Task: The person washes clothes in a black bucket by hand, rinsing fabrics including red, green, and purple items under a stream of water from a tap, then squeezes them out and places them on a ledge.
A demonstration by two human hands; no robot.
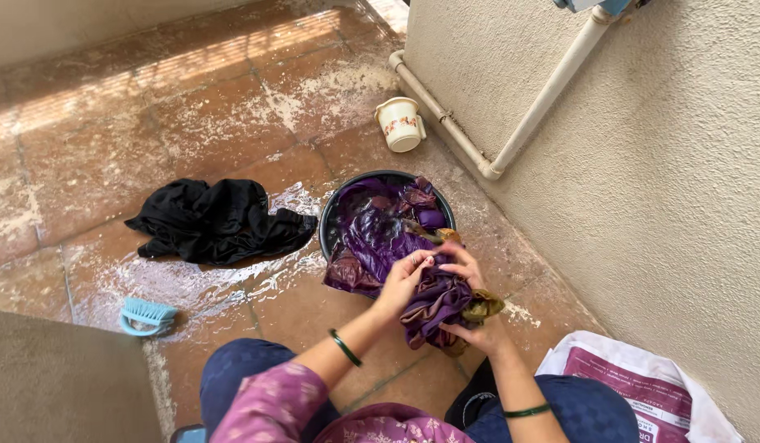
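A wet purple cloth [378,238] with a gold-green edge fills a dark round basin [329,215] on the tiled floor and spills over its near rim. My left hand [403,280] pinches a fold of that cloth just in front of the basin. My right hand [470,316] grips the bunched end of the same cloth from below, fingers curled around it. Both wrists wear green bangles.
A black garment [216,220] lies crumpled on the wet floor left of the basin. A light blue scrub brush [147,316] sits at the lower left. A cream mug [400,124] stands by the white wall pipe [536,107]. A pink-and-white bag [642,390] lies at the lower right.
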